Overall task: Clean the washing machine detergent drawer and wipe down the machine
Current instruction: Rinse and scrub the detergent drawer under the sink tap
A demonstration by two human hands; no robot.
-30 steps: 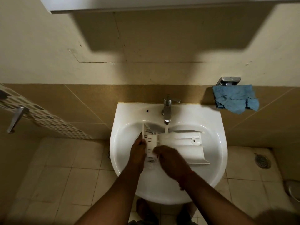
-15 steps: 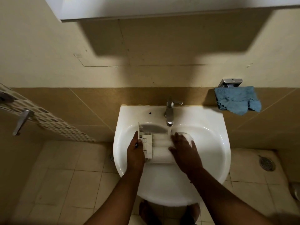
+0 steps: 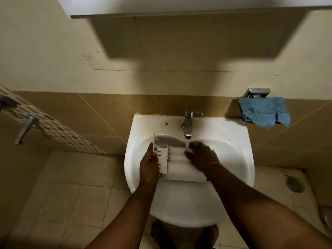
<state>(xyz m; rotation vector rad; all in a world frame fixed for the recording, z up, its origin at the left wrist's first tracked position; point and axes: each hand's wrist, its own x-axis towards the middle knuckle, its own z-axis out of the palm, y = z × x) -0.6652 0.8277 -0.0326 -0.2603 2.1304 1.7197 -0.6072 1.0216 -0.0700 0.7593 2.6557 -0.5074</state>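
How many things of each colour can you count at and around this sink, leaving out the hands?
White: 2, the sink and the detergent drawer
Silver metal: 4, the tap, the wall bracket, the lever handle, the floor drain
Blue: 1, the cloth
Total: 7

The detergent drawer (image 3: 177,165) under the fingers (image 3: 193,150) is white, and so is the sink (image 3: 231,141) around them. Far right of the fingers hangs a blue cloth (image 3: 264,112), and the tap (image 3: 188,123) just above them is silver. Far left of them a towel (image 3: 52,126) shows a beige pattern of dark dots.
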